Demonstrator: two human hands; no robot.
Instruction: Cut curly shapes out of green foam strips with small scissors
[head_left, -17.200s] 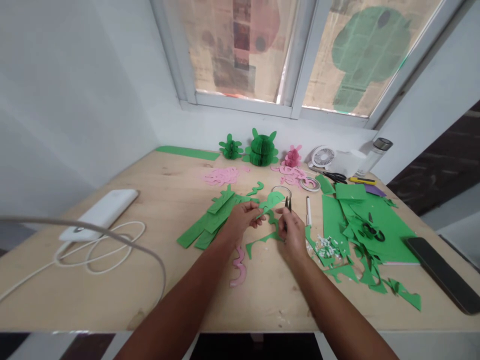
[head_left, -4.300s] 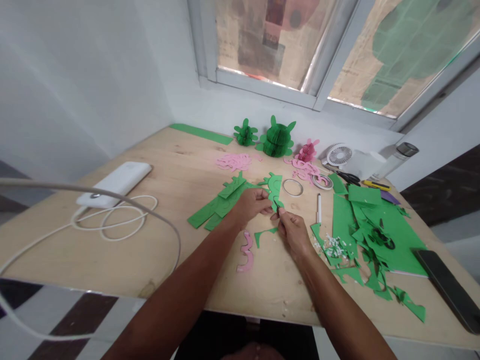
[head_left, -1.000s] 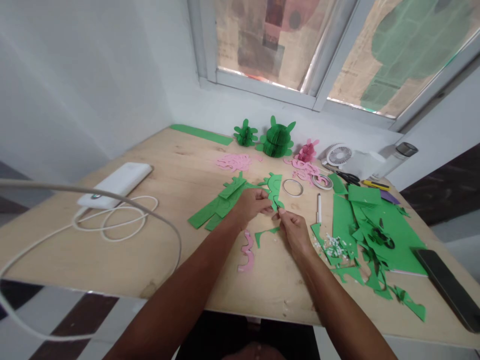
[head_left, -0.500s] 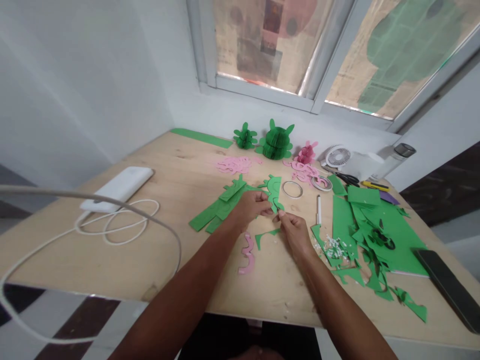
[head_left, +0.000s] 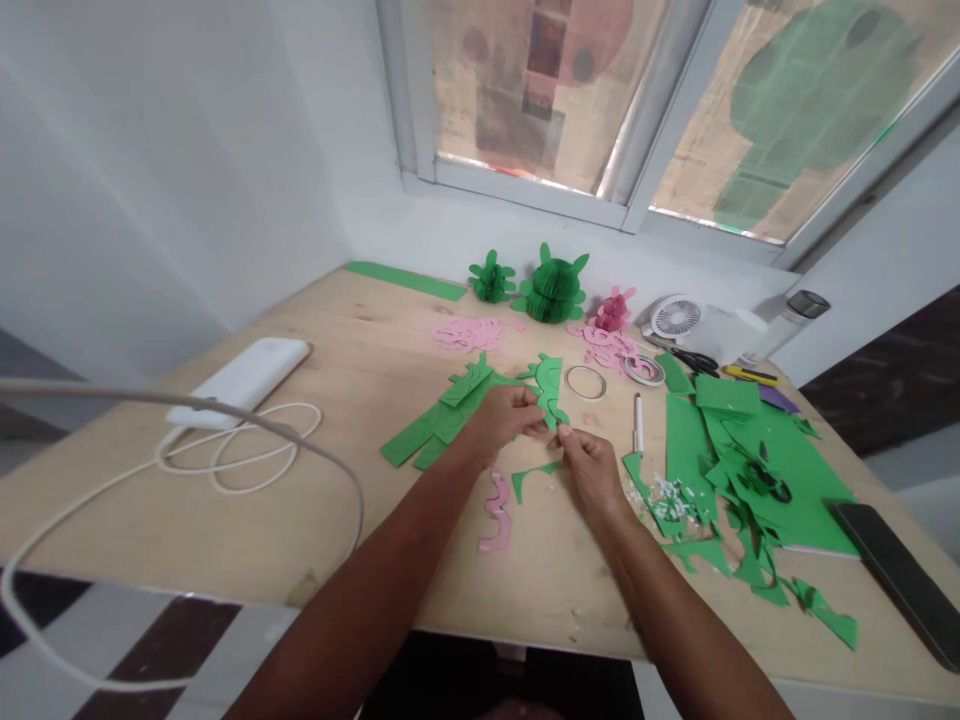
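Observation:
Between my hands is a green paper cutout with a wavy, scalloped edge and drawn curved lines. My left hand pinches its left side. The fingertips of my right hand are closed on its lower corner. Several long green paper strips lie under and beside my left wrist. Below my hands are a thin green scrap and a wavy pink paper piece. A silver ring lies just beyond my right hand.
Green honeycomb paper figures and a pink one stand by the wall. Pink scraps, a white pen, a tape roll, green sheets, a black phone and a white power bank with its cable lie around.
The view has shifted very slightly. Both hands keep their pinch on the green paper cutout, in nearly the same place.

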